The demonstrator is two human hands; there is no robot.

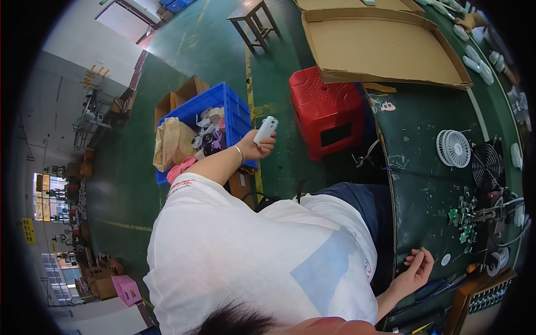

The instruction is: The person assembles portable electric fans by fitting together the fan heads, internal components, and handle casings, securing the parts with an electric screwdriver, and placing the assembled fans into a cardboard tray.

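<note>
My left hand [258, 147], held out over the floor beside a blue crate [238, 109], is closed around a pale, rounded plastic housing [266, 129]. A small dark spot shows near the housing's top end. On the right, my right hand [414, 272] rests at the near edge of the green workbench [416, 204]. Its fingers are loosely bent and apart, with nothing visible in them. Close by lies a small white disc [445, 259]. Several green circuit boards [463, 216] lie in a heap farther along the bench.
A white fan grille [453, 148] and a black fan [487, 164] stand on the bench. A cardboard tray [385, 47] covers its far end. Beside the bench is a red plastic stool [325, 109]. Mixed plastic parts and a tan bag [172, 144] fill the crate.
</note>
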